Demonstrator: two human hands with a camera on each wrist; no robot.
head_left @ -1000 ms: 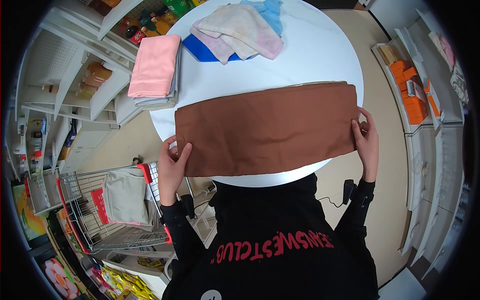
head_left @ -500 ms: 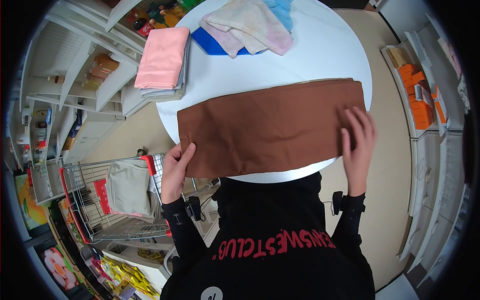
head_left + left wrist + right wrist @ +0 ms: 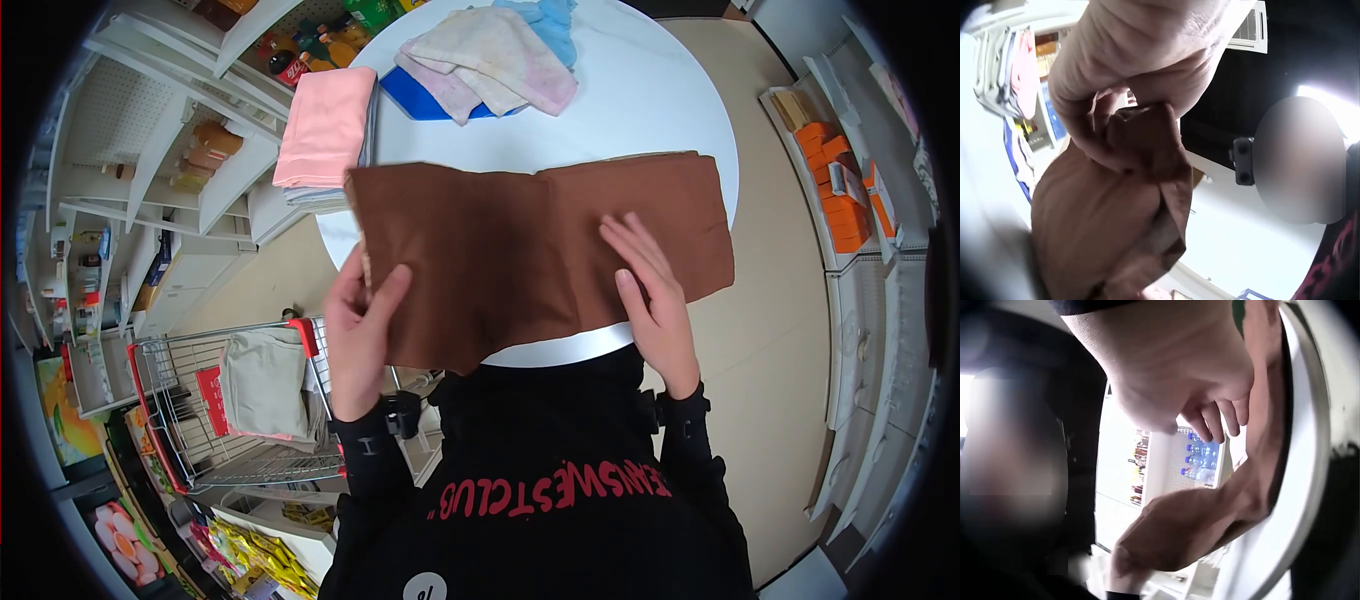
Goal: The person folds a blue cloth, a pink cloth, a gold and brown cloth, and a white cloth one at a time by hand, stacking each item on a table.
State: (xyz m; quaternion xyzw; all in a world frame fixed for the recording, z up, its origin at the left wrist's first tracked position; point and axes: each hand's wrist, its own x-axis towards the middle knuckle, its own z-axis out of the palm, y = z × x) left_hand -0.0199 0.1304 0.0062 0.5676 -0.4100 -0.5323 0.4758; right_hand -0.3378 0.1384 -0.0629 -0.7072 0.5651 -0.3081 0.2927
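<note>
At the near edge of the round white worktop (image 3: pixel 655 105), folded brown cloth (image 3: pixel 470 260): left end raised, rest lying flat. Left hand (image 3: pixel 362 325): grip pinching that end, fingers partly hidden behind it. Right hand (image 3: pixel 655 310): grip released, fingers extended over cloth; contact unclear. Wire shopping cart (image 3: pixel 143 400), red-trimmed, holds folded grey-green cloth (image 3: pixel 264 385), partly covering a red item (image 3: pixel 212 400). Farther: pink folded cloth (image 3: pixel 325 125) atop a stack; blue flat object (image 3: pixel 410 98) mostly hidden under crumpled pale cloth (image 3: pixel 500 60).
</note>
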